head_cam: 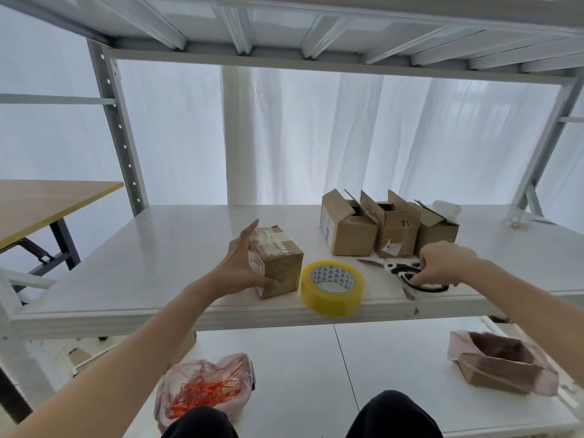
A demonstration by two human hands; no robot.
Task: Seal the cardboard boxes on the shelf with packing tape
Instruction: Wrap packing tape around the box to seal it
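Observation:
A small taped cardboard box (279, 263) stands near the front of the white shelf (158, 248). My left hand (240, 267) cups its left side, thumb along the lower front, fingers straight. A yellow roll of packing tape (331, 289) lies flat just right of the box, at the shelf's front edge. My right hand (442, 263) rests on the black handles of the scissors (407, 273), fingers curled over them. Three open cardboard boxes (347, 229) (395, 230) (437, 229) stand in a row behind, flaps up.
The shelf above (316, 42) hangs low overhead. On the lower shelf lie a plastic bag of orange zip ties (205, 390) and a pink-wrapped open box (499, 361). A wooden table (47, 203) stands at the left. A clear plastic item (447, 208) sits behind the boxes.

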